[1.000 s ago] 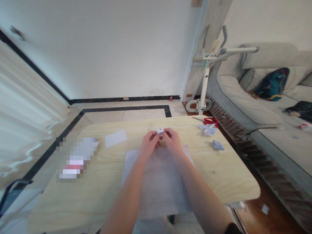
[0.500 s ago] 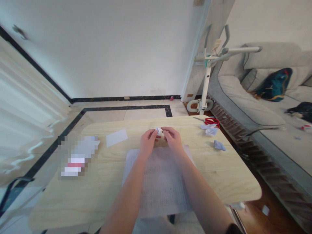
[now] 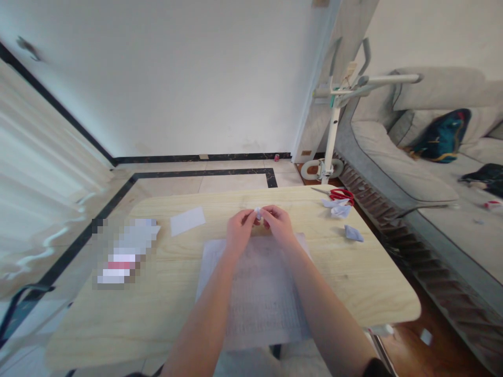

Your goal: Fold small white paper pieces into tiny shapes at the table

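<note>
The wooden bench (image 3: 361, 277) carries a printed sheet (image 3: 263, 293) on its near side, white paper (image 3: 187, 221) left, scissors (image 3: 341, 196) and folded papers (image 3: 340, 211) far right.

Off to the right, a long grey sofa (image 3: 404, 152) with dark piping and a pleated skirt, and lying on it a dark teal bag or cushion (image 3: 444, 137), hard to tell which, with some black cloth (image 3: 487, 174) nearer the edge of view. Beside the sofa, a white exercise stand (image 3: 332, 128) with grey handles. Straight ahead, a plain pale wall (image 3: 188, 78) with a black skirting (image 3: 165, 159), and near its foot a small red can (image 3: 276, 157). On the left, white curtains (image 3: 35, 157) hanging in folds.
</note>
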Demonstrator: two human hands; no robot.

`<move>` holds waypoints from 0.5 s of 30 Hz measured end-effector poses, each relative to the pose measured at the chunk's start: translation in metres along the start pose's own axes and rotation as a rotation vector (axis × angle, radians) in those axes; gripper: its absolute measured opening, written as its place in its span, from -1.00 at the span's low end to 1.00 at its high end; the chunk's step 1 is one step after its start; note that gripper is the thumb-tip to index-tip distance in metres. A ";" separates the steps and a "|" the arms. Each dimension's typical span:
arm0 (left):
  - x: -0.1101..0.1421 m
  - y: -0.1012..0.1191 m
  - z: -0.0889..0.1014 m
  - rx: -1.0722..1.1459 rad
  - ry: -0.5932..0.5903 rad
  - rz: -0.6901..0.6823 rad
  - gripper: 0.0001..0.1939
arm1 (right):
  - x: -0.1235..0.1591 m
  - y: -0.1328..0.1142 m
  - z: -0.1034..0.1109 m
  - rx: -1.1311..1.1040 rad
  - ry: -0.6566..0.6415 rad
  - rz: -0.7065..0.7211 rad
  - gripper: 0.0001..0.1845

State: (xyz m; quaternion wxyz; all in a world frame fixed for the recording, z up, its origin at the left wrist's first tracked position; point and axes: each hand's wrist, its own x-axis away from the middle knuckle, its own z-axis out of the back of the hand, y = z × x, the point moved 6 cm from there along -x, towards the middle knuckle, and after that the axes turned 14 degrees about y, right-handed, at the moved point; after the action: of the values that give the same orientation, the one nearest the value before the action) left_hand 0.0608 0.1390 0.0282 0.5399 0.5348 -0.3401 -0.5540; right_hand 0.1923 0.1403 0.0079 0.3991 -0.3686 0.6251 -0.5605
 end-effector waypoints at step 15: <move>-0.006 -0.013 0.003 0.313 0.076 0.220 -0.63 | 0.020 -0.031 -0.004 0.252 0.093 0.425 -0.80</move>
State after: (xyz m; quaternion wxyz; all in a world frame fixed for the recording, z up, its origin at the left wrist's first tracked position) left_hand 0.0543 0.1463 0.0175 0.5200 0.5924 -0.4579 -0.4112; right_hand 0.1811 0.1209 0.0368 0.5217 -0.1499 0.6314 -0.5538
